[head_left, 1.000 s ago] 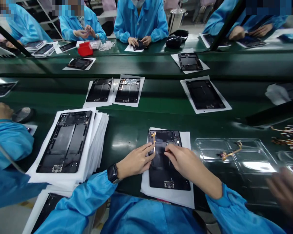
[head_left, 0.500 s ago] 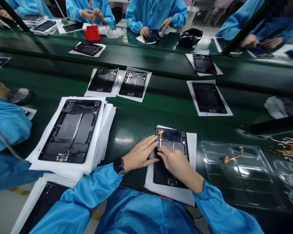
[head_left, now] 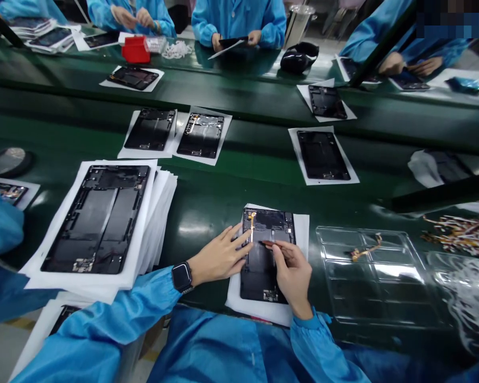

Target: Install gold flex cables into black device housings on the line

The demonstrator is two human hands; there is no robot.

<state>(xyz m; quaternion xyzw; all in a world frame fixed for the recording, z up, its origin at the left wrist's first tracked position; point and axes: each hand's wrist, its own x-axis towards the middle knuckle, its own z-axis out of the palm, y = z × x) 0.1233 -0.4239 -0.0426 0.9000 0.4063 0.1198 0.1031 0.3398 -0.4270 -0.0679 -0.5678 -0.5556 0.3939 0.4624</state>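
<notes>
A black tablet housing (head_left: 259,282), its inner side facing up, lies on a white paper sheet (head_left: 302,229) in front of me. A gold-and-white flex cable (head_left: 253,221) runs along its upper left part. My left hand (head_left: 219,254), fingers spread, rests at the housing's left edge with fingertips over it by the cable. In my right hand (head_left: 293,271) is a slim brown pointed tool (head_left: 268,243), pinched between thumb and fingers. Its dark tip points left, over the middle of the housing; whether it touches is unclear.
A clear plastic tray (head_left: 343,276) holding one flex cable (head_left: 366,249) sits to the right, near a pile of flex cables (head_left: 459,234) and white strips (head_left: 473,298). At left stands a stack of papers with a tablet housing (head_left: 98,223) on top. More housings (head_left: 201,134) lie ahead; co-workers sit opposite.
My right hand has drawn back to the right, and the brown tool now shows in it. My left fingers have spread. A co-worker opposite has lifted a tablet. The view has shifted slightly.
</notes>
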